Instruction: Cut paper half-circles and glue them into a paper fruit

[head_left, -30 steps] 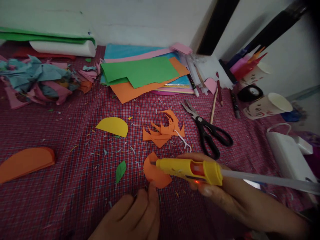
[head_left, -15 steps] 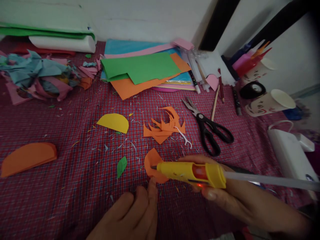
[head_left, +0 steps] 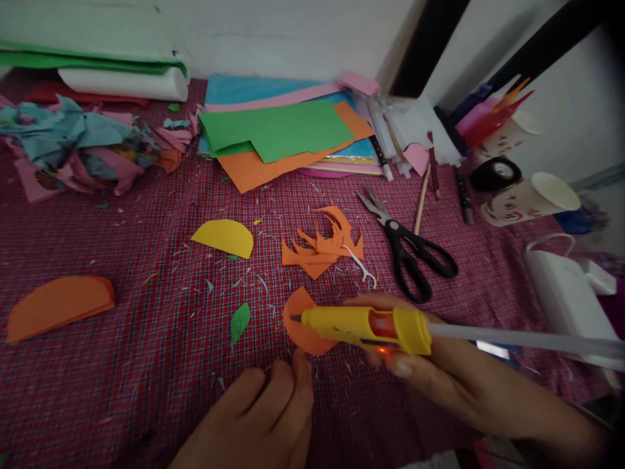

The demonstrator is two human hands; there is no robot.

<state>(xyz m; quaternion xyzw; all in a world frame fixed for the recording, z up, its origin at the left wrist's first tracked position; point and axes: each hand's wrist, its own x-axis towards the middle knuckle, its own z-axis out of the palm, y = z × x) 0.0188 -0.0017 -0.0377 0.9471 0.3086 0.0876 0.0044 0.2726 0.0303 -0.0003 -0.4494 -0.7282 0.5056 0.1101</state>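
My right hand [head_left: 415,365] grips a yellow glue gun [head_left: 361,327] with a red light lit and a long clear glue stick [head_left: 512,340] out of its back end. The nozzle is over the left part of a small orange paper piece [head_left: 299,307], partly hidden under the gun. My left hand [head_left: 268,410] has its fingers closed together, with a fingertip on the lower edge of that paper; its thumb is hidden. Nearby lie a green paper leaf [head_left: 240,322], a yellow paper half-circle [head_left: 223,237] and orange paper scraps [head_left: 322,246].
Black-handled scissors [head_left: 407,244] lie open to the right. Stacked orange half-circles [head_left: 61,307] are at left. Coloured sheets [head_left: 278,130] and a scrap pile [head_left: 78,140] line the back. Paper cups [head_left: 530,198], black tape [head_left: 497,174] and a white power strip [head_left: 561,299] stand at right.
The glue gun has moved slightly left and up, its nozzle now closer to the orange piece's left edge. My left hand keeps its fingertip at the paper. The view has shifted slightly.
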